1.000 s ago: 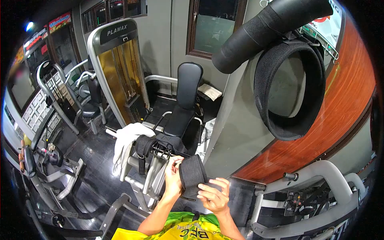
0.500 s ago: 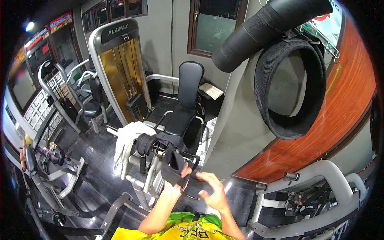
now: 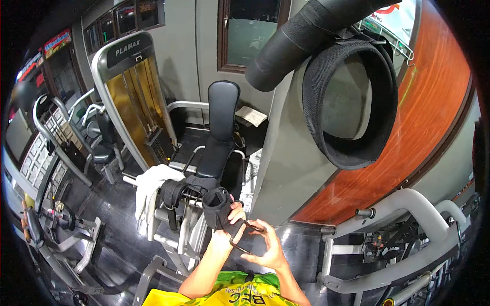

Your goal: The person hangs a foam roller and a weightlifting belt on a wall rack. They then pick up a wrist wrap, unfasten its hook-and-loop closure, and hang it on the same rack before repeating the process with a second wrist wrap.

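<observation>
My left hand (image 3: pixel 234 214) is closed around a black padded cuff (image 3: pixel 216 206), whose open loop faces up. From the cuff a thin dark metal frame (image 3: pixel 238 246) reaches down and right. My right hand (image 3: pixel 266 247) has its fingers curved about the free side of this frame, the fingertips at its upper bar and the thumb near its lower end. Just left of the cuff, a black strap (image 3: pixel 172 195) hangs on a metal rack (image 3: pixel 187 224), beside a white towel (image 3: pixel 152 189).
A weight machine (image 3: pixel 104 66) with a black seat (image 3: pixel 209 158) stands ahead. A large black belt (image 3: pixel 311 107) hangs at upper right beside a black roll (image 3: pixel 286 48). Grey machine frames (image 3: pixel 403 204) stand at lower right, with more gym machines (image 3: pixel 94 148) at left.
The view has shifted, moving the surroundings left. The cuff has turned more upright, and my right hand has come to the metal frame, its fingers now around it.
</observation>
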Available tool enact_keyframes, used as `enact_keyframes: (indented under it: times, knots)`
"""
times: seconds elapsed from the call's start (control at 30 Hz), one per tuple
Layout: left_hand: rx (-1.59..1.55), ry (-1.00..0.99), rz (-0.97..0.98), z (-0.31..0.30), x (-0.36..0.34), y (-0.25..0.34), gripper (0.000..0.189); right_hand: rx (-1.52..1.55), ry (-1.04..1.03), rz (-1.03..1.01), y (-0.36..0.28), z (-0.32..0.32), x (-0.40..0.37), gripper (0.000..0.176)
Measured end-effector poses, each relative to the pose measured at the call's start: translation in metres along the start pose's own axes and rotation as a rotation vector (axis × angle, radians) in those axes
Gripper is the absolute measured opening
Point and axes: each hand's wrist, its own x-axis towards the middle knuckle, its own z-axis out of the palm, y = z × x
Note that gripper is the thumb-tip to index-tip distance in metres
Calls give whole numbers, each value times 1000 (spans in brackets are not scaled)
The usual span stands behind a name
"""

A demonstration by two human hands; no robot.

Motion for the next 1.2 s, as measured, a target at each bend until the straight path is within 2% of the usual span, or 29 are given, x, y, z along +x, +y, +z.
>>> enact_keyframes:
  times: [0.07,0.13,0.17,0.2,0.27,0.3,0.33,0.4,0.43,0.47,0.53,0.6,0.63,0.67,0.7,0.8,0.97,1.07,1.13,1.2]
  knots:
    - [11,-52,-69,5,7,0,30,-62,2,-12,-17,-8,6,93]
    - [230,-333,-152,8,12,3,32,-207,-95,-52,-32,-16,12,87]
    - [326,-362,-100,11,13,2,35,-145,-28,-59,-36,-15,14,71]
    - [497,-441,-68,25,10,-3,33,-151,-22,-60,-35,-15,16,71]
    - [747,-33,174,40,-2,-14,27,-64,155,-38,-35,-14,19,58]
    - [1024,-401,154,29,6,-1,19,-47,212,-35,-41,-12,22,53]
    - [1458,-301,240,33,4,8,16,-52,215,-34,-49,-11,27,53]
    - [1622,-379,275,46,-6,-3,14,-49,286,-1,-66,-10,37,56]
    - [1755,-348,305,51,-7,-6,11,-70,306,-52,-75,-9,46,47]
    - [1957,-372,366,62,-9,-12,7,-77,309,-51,-86,-10,53,47]
    - [2180,-498,428,83,-11,-22,5,-429,185,28,-108,-10,67,39]
    - [2263,-557,404,94,-8,-23,7,-515,170,27,-117,-9,75,36]
    - [2352,-616,384,98,-5,-23,9,-530,193,97,-121,-9,77,34]
    - [2348,-624,378,102,0,-24,9,-543,217,167,-123,-8,80,32]
    - [2368,-702,389,106,5,-25,10,-558,254,156,-124,-8,83,25]
    - [2402,-854,403,115,14,-35,11,-598,309,238,-127,-11,83,21]
    - [2466,-985,406,133,22,-64,10,-646,470,103,-122,-25,77,16]
    - [2454,-1005,396,144,27,-89,10,-661,561,114,-144,-37,77,14]
    - [2374,-1040,463,149,33,-111,9,-669,618,62,-155,-51,76,12]
    - [2335,-1057,424,159,41,-136,9,-661,631,15,-168,-73,74,11]
